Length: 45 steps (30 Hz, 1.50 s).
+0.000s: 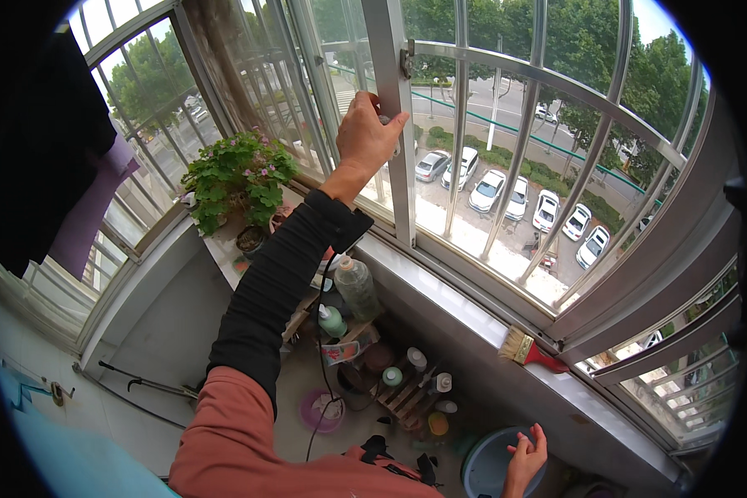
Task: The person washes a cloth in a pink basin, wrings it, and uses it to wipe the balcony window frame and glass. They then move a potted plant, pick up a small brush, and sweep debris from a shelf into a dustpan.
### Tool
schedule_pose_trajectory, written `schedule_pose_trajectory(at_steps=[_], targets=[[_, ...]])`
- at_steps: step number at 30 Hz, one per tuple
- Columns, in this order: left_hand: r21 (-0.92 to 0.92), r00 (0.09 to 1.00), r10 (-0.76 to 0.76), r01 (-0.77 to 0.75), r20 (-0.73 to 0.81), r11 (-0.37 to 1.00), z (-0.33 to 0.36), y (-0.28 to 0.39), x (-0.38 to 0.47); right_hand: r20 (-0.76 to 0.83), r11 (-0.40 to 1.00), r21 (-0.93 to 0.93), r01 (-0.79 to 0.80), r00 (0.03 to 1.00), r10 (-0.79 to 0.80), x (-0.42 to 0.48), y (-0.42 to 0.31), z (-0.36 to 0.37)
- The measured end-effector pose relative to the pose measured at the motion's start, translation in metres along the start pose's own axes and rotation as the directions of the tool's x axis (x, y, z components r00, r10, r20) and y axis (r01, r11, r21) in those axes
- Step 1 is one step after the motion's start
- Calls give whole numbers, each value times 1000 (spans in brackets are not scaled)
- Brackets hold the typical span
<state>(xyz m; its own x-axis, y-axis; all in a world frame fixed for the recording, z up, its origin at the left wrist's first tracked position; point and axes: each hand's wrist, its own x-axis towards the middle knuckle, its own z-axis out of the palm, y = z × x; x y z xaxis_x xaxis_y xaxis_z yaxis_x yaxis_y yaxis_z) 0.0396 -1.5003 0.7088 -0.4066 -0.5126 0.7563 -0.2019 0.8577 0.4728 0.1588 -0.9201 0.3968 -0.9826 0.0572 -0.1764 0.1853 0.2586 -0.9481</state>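
Observation:
My left hand (368,134) is raised to the upright aluminium frame (393,93) of a sliding window. Its fingers close around a small greyish wad (384,119) pressed at the frame; most of the wad is hidden, so I cannot tell its material. A black sleeve cover (267,292) runs up that forearm. Low at the right, my right hand (526,457) hangs over a blue-grey plastic basin (479,464), fingers apart and holding nothing. On the white windowsill (448,299) lies a flat paintbrush (529,352) with pale bristles and a red handle.
Metal security bars (523,149) stand outside the glass. A pink-flowered potted plant (239,177) sits on the left ledge. Below are a large clear plastic bottle (356,289), a green pump bottle (332,322), a slatted wooden rack (404,404) and a purple basin (311,423). Dark clothing (43,143) hangs left.

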Motion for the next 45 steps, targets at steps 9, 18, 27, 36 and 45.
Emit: schedule_pose_trajectory(at_steps=[9, 18, 27, 36, 45], targets=[[-1, 996, -86, 86, 15, 996, 7, 3, 3, 15, 999, -20, -25, 1000, 26, -2, 15, -4], [1, 991, -131, 131, -35, 991, 10, 19, -4, 86, 969, -209, 129, 990, -114, 5, 41, -18], [-172, 1000, 17, -16, 8, 985, 19, 74, -42, 140, 962, -211, 174, 979, -146, 13, 28, -13], [-331, 996, 86, -81, 1, 940, 35, 139, -80, 109, 968, -204, 149, 986, -129, 4, 19, -27], [-437, 989, 142, -144, -38, 888, 46, 180, -108, 61, 981, -186, 63, 997, -53, -14, 17, -45]])
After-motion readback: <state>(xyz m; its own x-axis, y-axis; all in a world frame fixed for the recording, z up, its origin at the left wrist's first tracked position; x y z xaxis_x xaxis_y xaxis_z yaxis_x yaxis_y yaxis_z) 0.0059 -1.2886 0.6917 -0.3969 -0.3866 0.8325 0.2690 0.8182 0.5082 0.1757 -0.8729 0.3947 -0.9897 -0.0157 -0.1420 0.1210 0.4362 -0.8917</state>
